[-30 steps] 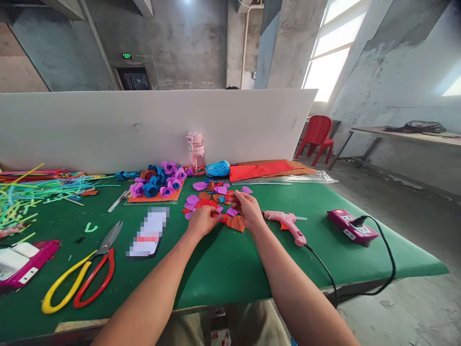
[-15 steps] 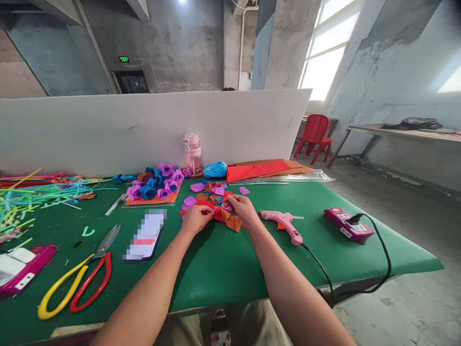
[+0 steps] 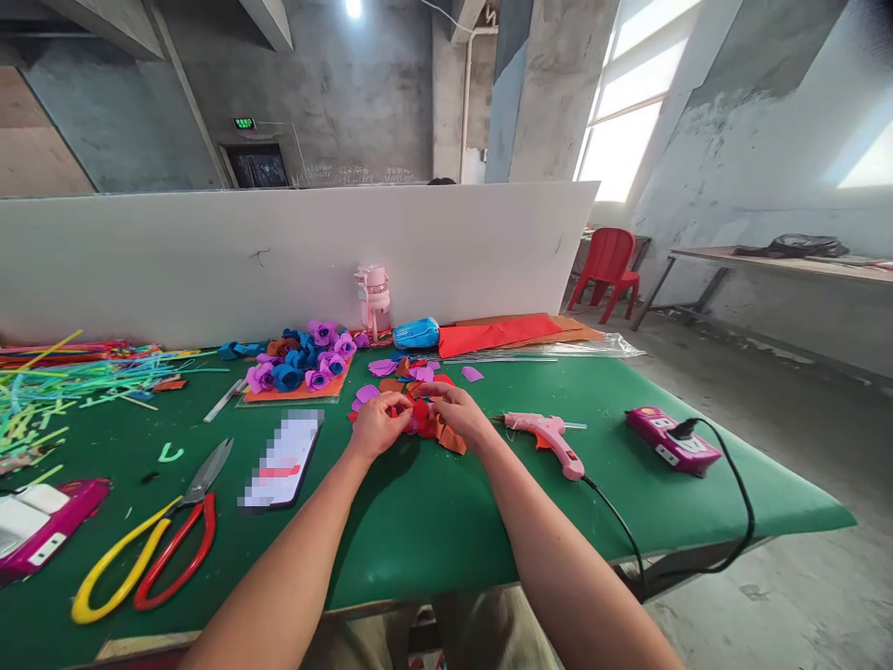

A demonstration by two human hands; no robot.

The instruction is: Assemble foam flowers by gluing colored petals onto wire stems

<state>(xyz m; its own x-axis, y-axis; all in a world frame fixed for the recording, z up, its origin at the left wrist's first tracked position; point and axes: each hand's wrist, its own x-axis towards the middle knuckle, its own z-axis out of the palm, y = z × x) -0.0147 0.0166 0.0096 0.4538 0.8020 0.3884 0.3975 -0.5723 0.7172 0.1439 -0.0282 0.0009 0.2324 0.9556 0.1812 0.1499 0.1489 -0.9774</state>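
A pile of cut foam or paper petals in red, purple, blue and brown lies at the middle of the green table. My left hand is at the pile's left side, its thumb and fingertips pinched on a red petal. Opposite it my right hand reaches over the pile with fingers stretched and slightly apart, close to the left fingertips. Beneath the right hand are a brown petal and other red pieces, partly hidden by the fingers. Loose purple petals lie just behind the hands.
A pink glue gun lies on the right, near a magenta power strip. On the left are scissors, a phone and colored strips. Finished flowers, a pink bottle and red sheets stand toward the white board.
My right hand has moved slightly left and forward over the petals, its fingers stretching out from a pinch. The left hand stays at the pile, now with a red petal at its fingertips.
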